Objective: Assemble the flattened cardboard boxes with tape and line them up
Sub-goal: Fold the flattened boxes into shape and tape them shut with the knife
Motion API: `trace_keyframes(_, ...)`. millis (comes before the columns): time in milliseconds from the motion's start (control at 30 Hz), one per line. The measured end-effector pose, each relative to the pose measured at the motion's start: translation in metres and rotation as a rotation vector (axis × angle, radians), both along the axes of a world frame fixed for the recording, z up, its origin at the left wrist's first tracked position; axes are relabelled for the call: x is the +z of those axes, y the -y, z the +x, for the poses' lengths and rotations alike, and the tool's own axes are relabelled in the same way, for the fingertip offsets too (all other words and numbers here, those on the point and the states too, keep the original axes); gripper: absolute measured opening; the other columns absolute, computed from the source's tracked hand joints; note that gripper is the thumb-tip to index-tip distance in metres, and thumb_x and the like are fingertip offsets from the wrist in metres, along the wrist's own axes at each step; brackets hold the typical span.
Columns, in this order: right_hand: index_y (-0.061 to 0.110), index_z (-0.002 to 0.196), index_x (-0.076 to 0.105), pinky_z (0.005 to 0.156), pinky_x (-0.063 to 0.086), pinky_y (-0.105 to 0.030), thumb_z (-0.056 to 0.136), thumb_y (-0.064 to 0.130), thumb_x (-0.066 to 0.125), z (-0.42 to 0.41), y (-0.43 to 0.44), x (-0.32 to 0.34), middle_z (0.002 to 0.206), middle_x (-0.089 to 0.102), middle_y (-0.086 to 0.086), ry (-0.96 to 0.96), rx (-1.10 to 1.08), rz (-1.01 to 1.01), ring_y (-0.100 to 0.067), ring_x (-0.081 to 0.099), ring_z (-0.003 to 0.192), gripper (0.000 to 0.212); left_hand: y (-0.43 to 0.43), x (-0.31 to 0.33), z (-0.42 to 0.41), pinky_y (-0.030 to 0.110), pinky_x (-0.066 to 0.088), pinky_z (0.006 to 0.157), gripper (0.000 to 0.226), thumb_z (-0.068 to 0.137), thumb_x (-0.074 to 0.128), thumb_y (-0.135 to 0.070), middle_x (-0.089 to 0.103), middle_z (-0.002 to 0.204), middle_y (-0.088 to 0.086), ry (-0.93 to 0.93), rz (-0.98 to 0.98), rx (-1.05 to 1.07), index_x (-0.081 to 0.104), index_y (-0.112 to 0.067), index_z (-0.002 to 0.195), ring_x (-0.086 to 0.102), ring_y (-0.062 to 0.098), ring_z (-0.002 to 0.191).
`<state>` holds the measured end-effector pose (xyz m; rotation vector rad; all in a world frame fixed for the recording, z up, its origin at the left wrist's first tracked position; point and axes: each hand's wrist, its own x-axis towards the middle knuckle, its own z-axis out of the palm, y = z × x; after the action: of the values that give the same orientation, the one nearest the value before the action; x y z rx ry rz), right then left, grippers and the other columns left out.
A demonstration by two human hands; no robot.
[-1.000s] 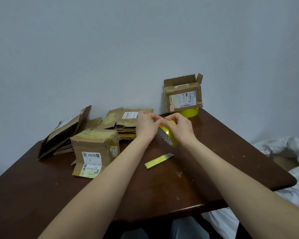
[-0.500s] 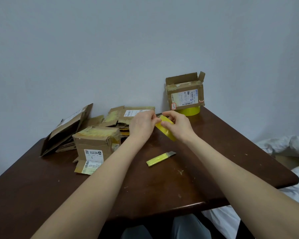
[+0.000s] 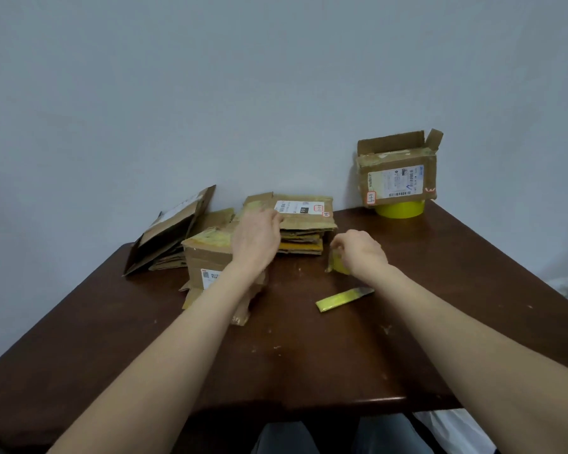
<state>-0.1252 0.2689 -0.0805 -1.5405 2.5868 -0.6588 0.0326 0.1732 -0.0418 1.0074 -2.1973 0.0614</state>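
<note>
**Next flat box: pick-up.** The stack of flattened boxes [image 3: 304,224] is lying at centre frame, at the far edge of the table [image 3: 309,362], with its labelled top sheet facing up. My left hand [image 3: 256,239] is lying over the left end of that top sheet. The hand is blurred, so I cannot tell whether the fingers are closing on the card or merely lying flat on it. My right hand [image 3: 363,253], just right of the stack, is curling round the small yellow tape roll [image 3: 336,267]. It is holding the roll low, at or just above the tabletop; which, I cannot tell.

I am judging the step in hand to be taking the next flat box. To do it well, I am planning to pinch only the top sheet at its near-left corner. I would then lift it clear without dragging the sheets beneath, with the roll's free end where my right thumb can find it.

The assembled box [image 3: 207,260] is standing left of centre, partly behind my left forearm and near enough to be knocked. The yellow box cutter [image 3: 343,299] is lying below the right hand, apart from it. At upper right an open box [image 3: 397,173] is sitting on a second tape roll [image 3: 400,210]. More cardboard sheets [image 3: 169,231] are leaning at far left.
</note>
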Motion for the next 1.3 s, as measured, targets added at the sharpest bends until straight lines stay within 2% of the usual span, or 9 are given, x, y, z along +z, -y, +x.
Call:
trace_keyframes(200,0.013,0.133,0.055,0.099,0.040,-0.038,0.103,0.028,0.037,0.090,0.041,0.038,0.134,0.052,-0.008,0.140,0.233,-0.408,-0.027,0.047,0.124,0.038,0.078,0.011,0.072,0.042,0.044,0.091,0.038,0.099,0.034,-0.023,0.057,0.130,0.013,-0.026,0.183,0.245,0.055,-0.011,0.129,0.052,0.031,0.120)
trace_keyframes(400,0.004,0.152,0.013,0.119,0.009,-0.041,0.102,0.038,0.036,0.161,0.087,0.012,0.162,-0.005,-0.008,0.378,0.214,-0.133,-0.028,-0.009,0.148,0.065,0.094,-0.010,0.096,0.037,0.036,0.102,0.050,0.100,0.034,-0.036,0.045,0.145,0.013,0.258,0.432,0.180,0.041,-0.010,0.142,0.043,0.031,0.131)
trace_keyframes(500,0.006,0.153,-0.001,0.118,0.012,-0.042,0.102,0.035,0.040,0.164,0.097,-0.001,0.161,-0.015,-0.005,0.516,0.128,-0.183,-0.028,-0.008,0.148,0.072,0.097,-0.019,0.105,0.037,0.041,0.093,0.050,0.098,0.037,-0.041,0.056,0.133,0.015,0.242,0.417,0.232,0.051,-0.009,0.133,0.051,0.033,0.121)
trace_keyframes(600,0.007,0.153,-0.006,0.116,0.024,-0.044,0.099,0.031,0.047,0.159,0.104,0.004,0.162,-0.003,-0.011,0.628,0.025,-0.208,-0.031,0.012,0.147,0.079,0.099,-0.019,0.108,0.034,0.042,0.079,0.056,0.093,0.042,-0.054,0.064,0.116,0.014,0.224,0.457,0.279,0.060,-0.005,0.114,0.058,0.032,0.107)
trace_keyframes(667,0.008,0.153,-0.006,0.106,0.039,-0.043,0.093,0.034,0.053,0.152,0.111,0.008,0.155,0.026,-0.016,0.783,-0.052,-0.183,-0.036,0.036,0.135,0.088,0.094,-0.016,0.107,0.031,0.041,0.074,0.066,0.086,0.044,-0.065,0.064,0.112,0.012,0.228,0.484,0.293,0.061,-0.006,0.109,0.059,0.031,0.104)
trace_keyframes(733,0.005,0.151,0.015,0.092,0.049,-0.039,0.085,0.040,0.063,0.147,0.112,0.016,0.135,0.049,-0.017,0.921,-0.095,-0.123,-0.033,0.052,0.118,0.088,0.090,-0.013,0.105,0.031,0.041,0.075,0.073,0.079,0.043,-0.075,0.062,0.114,0.009,0.258,0.546,0.297,0.061,-0.013,0.112,0.058,0.031,0.106)
trace_keyframes(833,0.003,0.120,0.054,0.070,0.047,-0.031,0.082,0.036,0.066,0.141,0.112,0.022,0.113,0.061,-0.014,0.860,-0.054,-0.049,-0.029,0.059,0.101,0.051,0.087,-0.014,0.105,0.032,0.042,0.073,0.070,0.072,0.039,-0.079,0.060,0.106,0.001,0.301,0.636,0.306,0.059,-0.021,0.104,0.058,0.029,0.101)
trace_keyframes(1000,0.005,0.102,0.049,0.056,0.034,-0.028,0.097,0.018,0.043,0.133,0.105,0.015,0.094,0.050,-0.010,0.792,-0.036,-0.059,-0.020,0.047,0.074,0.015,0.080,-0.016,0.109,0.033,0.043,0.077,0.038,0.096,0.037,-0.043,0.062,0.107,0.011,0.164,0.622,0.370,0.054,-0.009,0.090,0.058,0.034,0.101)
trace_keyframes(1300,0.014,0.104,0.054,0.088,0.052,-0.044,0.088,0.058,0.050,0.125,0.092,0.005,0.105,0.059,-0.006,0.559,0.007,0.000,-0.028,0.058,0.099,0.047,0.060,-0.027,0.117,0.037,0.045,0.085,0.055,0.093,0.039,-0.052,0.060,0.117,0.011,-0.046,0.763,0.293,0.055,-0.006,0.117,0.055,0.032,0.106)
